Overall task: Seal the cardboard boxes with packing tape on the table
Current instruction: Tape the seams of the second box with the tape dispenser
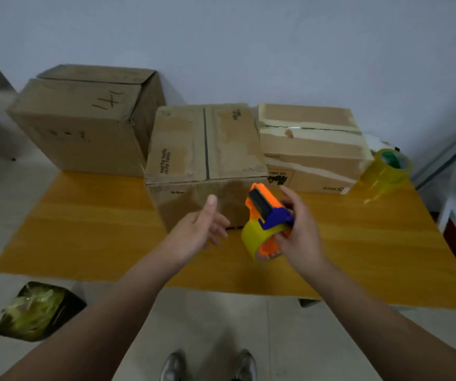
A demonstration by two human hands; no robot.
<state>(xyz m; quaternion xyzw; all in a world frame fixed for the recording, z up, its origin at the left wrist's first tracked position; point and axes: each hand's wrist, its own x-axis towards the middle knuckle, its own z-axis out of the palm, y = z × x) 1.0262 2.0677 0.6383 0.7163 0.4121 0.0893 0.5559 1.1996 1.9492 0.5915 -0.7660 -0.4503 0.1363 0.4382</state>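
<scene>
Right hand (299, 229) grips the tape dispenser (266, 224); left hand (200, 229) hovers beside it, fingers loose.

"PICO" on right box (312, 152)

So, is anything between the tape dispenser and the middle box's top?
Nothing visible. The right hand holds the tape dispenser before the middle box, whose top lies bare; the left hand hovers open at its front face.
</scene>
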